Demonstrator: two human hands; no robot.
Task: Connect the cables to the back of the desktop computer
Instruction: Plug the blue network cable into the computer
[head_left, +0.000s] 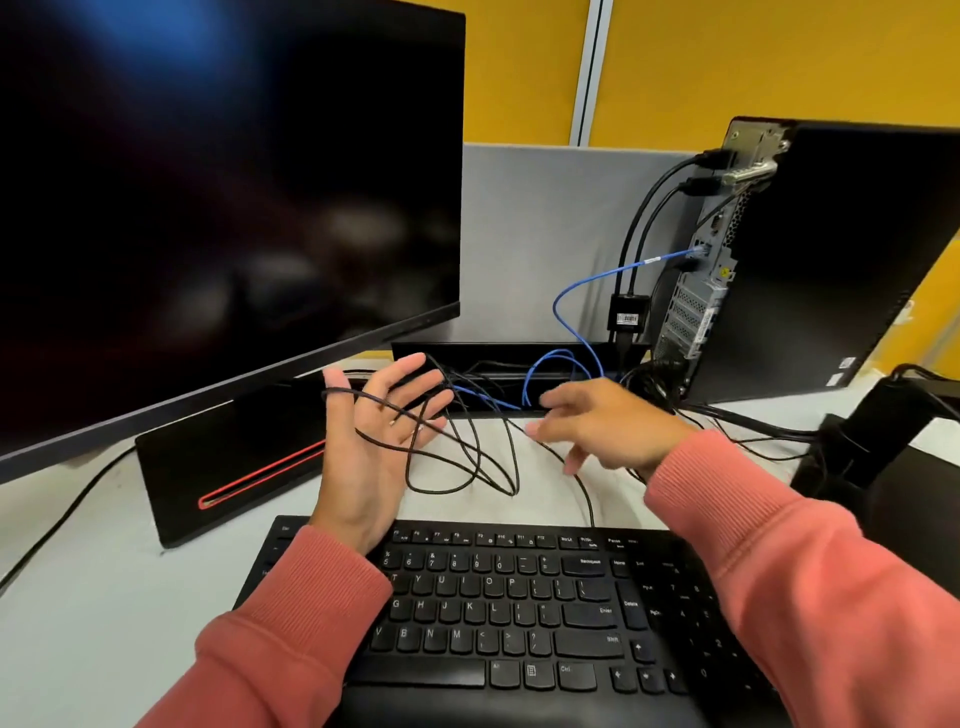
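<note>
The black desktop computer (831, 249) stands at the right with its back panel (706, 270) turned toward me. Two black cables (649, 208) and a blue network cable (587, 283) are plugged into that panel. My left hand (374, 441) is raised palm up with straight fingers, and thin black cable loops (457, 457) drape over its thumb and fingers. My right hand (597, 421) hovers palm down over the tangle, fingers spread and relaxed, blurred. Which cable end it touches is hidden.
A large dark monitor (223, 197) fills the left, on a black base (234, 462) with a red stripe. A black keyboard (519, 608) lies in front of me. A cable tray slot (519, 364) runs behind the hands. A black monitor arm base (883, 441) sits at the right.
</note>
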